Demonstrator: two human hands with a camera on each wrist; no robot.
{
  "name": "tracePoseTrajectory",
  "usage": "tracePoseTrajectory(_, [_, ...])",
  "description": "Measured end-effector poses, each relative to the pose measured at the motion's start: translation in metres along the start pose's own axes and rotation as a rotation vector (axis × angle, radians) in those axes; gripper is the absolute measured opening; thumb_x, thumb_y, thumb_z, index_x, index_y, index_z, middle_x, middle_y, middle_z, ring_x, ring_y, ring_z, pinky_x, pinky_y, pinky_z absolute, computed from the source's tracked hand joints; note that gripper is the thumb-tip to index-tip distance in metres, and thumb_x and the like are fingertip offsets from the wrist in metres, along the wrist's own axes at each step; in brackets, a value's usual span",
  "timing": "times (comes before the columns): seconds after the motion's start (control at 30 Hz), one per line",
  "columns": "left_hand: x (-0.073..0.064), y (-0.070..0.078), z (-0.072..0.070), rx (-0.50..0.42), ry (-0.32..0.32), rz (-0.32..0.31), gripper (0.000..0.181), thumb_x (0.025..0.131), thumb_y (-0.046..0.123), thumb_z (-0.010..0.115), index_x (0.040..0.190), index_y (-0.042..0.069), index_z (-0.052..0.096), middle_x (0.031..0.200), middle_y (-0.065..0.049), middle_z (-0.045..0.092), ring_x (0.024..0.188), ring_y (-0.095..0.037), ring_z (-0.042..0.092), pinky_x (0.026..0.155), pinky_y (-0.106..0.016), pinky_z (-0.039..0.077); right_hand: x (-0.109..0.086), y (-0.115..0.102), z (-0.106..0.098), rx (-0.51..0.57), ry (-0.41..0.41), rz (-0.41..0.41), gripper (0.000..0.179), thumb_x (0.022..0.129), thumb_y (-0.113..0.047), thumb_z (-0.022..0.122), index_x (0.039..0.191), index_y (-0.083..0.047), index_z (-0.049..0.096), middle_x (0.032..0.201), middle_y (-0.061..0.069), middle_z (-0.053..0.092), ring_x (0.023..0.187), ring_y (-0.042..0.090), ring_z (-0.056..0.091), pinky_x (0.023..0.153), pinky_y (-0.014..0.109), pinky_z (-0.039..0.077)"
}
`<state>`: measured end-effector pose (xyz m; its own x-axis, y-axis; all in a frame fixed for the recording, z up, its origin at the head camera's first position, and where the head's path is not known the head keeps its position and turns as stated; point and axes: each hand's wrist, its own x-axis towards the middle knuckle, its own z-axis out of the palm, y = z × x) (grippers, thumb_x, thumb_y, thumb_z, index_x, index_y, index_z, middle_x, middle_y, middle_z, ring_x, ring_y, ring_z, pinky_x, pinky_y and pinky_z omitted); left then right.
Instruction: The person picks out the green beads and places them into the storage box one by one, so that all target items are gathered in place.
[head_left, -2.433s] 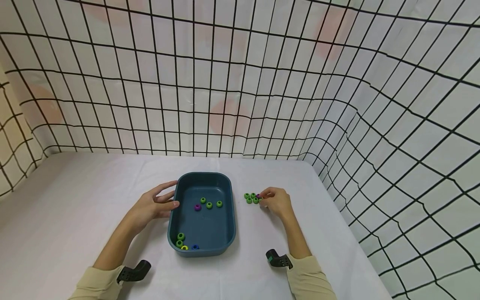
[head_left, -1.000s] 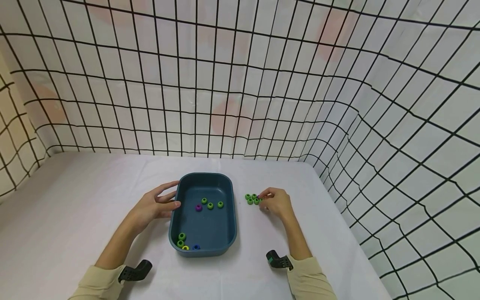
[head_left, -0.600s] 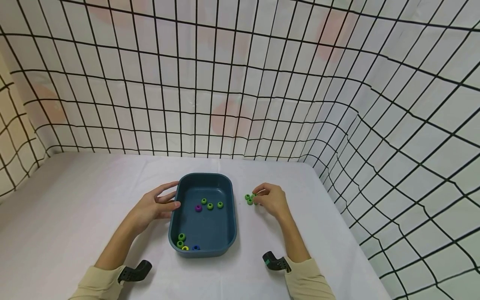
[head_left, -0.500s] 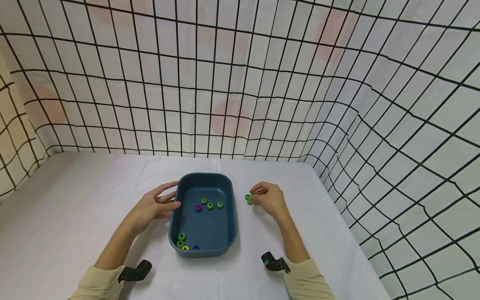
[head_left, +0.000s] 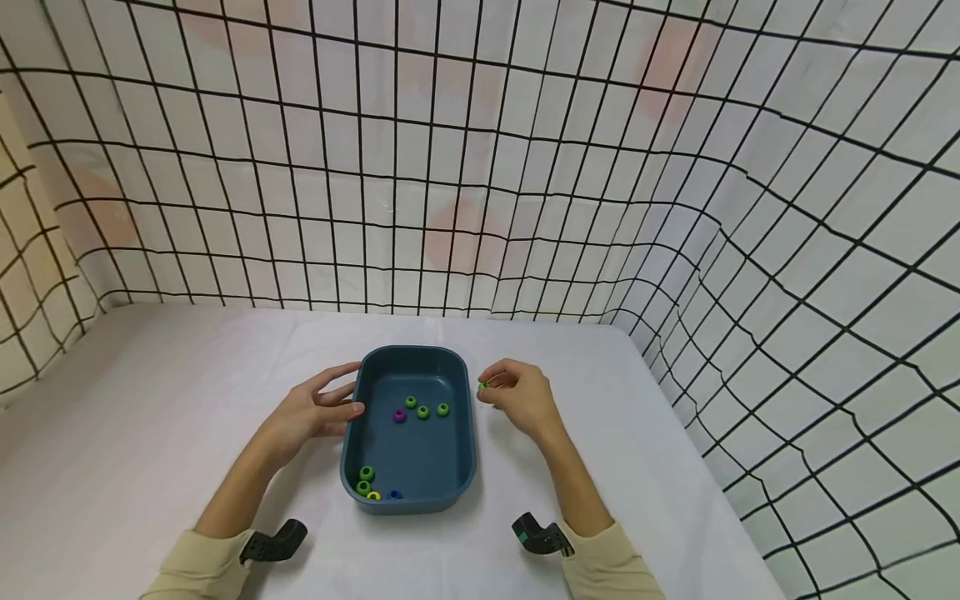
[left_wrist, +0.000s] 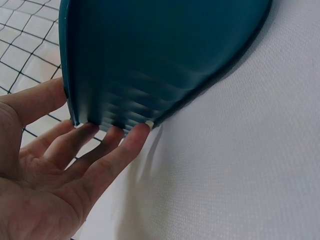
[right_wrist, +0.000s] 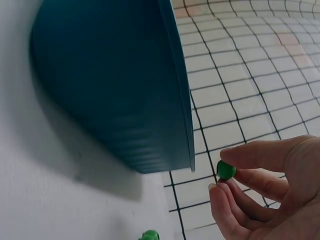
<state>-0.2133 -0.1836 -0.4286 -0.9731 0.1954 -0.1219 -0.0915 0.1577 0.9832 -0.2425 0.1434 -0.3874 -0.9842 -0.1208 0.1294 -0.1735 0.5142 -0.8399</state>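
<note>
In the head view a blue tray (head_left: 470, 450) lies on the white cloth with several green beads (head_left: 423, 412), a purple bead (head_left: 400, 416), a yellow bead (head_left: 373, 496) and a blue bead (head_left: 394, 495) inside. My left hand (head_left: 303, 417) touches the tray's left side with fingers spread; the left wrist view has the thumb at the rim and the fingertips along the outer wall. My right hand (head_left: 525, 400) is raised just beyond the tray's right rim. It pinches a green bead (right_wrist: 226, 170) between thumb and fingers.
Below the right hand another green bead (right_wrist: 150, 235) sits on the cloth; the hand hides most of the loose beads there in the head view. Black grid netting (head_left: 405, 208) over white sheeting rises behind the table and on both sides.
My right hand has moved left from the loose beads toward the tray and lifted a green bead. The left hand stays at the tray's side.
</note>
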Motion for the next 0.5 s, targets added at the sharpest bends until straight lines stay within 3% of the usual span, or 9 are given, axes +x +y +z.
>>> tracePoseTrajectory(0.2, [0.001,-0.001,0.001,0.003,0.009,0.004,0.076,0.095,0.021,0.072,0.159,0.024,0.033,0.159,-0.018,0.038,0.136,-0.038,0.054,0.092,-0.042,0.060,-0.004,-0.005,0.006,0.026,-0.027,-0.042,0.014,0.084,-0.006,0.078,0.098,-0.007,0.075,0.091,0.009,0.072,0.073,0.017,0.069,0.073,0.044,0.062])
tracePoseTrajectory(0.5, [0.002,-0.002,0.000,0.003,0.007,0.001,0.076,0.095,0.021,0.072,0.160,0.024,0.032,0.160,-0.018,0.038,0.135,-0.038,0.054,0.092,-0.043,0.060,-0.009,-0.011,0.014,0.018,-0.061,-0.042,0.015,0.084,-0.008,0.079,0.098,-0.009,0.075,0.092,0.007,0.071,0.073,0.015,0.069,0.065,0.032,0.057])
